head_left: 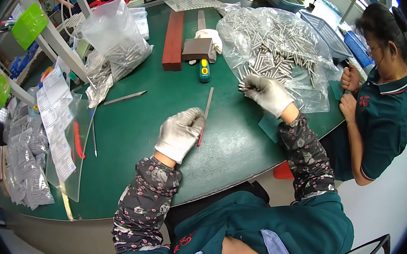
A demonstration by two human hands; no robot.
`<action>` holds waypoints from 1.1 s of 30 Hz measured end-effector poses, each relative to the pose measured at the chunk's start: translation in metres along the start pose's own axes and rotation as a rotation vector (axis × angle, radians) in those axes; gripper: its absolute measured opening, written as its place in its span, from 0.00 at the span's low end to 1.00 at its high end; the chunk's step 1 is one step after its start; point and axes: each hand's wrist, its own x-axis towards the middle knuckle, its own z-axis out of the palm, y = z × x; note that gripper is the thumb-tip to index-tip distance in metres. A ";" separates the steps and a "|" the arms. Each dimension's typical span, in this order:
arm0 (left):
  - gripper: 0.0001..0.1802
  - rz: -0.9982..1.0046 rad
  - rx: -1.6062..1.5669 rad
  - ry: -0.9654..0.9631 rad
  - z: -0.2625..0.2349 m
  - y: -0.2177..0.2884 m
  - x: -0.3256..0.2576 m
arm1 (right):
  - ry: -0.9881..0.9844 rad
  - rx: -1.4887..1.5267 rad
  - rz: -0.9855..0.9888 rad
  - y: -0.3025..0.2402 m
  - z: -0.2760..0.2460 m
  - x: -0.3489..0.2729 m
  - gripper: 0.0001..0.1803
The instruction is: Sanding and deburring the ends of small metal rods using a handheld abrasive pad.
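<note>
Loosely, metal pins in clear bag.

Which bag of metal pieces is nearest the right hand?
The spread-out clear bag at right, its loose metal pins heaped beside the right hand; the upright bag at upper left stands farther off.

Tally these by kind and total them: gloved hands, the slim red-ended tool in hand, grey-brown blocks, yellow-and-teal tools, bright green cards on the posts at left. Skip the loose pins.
Gloved hands: 2, left hand and right hand
Slim red-ended tool: 1
Grey-brown block: 1
Yellow-and-teal tool: 1
Bright green cards: 2
Total: 7
</note>
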 end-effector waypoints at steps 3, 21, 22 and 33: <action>0.10 0.046 0.204 -0.080 0.005 0.003 -0.004 | -0.067 0.279 0.033 -0.002 0.012 0.006 0.05; 0.12 0.097 0.381 -0.188 0.007 -0.004 -0.004 | -0.149 -0.431 -0.096 -0.037 0.037 0.018 0.09; 0.12 0.095 0.385 -0.189 0.007 -0.004 -0.004 | -0.152 -0.432 -0.095 -0.039 0.038 0.018 0.09; 0.13 0.046 0.389 -0.241 0.005 0.001 -0.001 | 0.084 0.096 -0.191 -0.030 0.056 0.023 0.06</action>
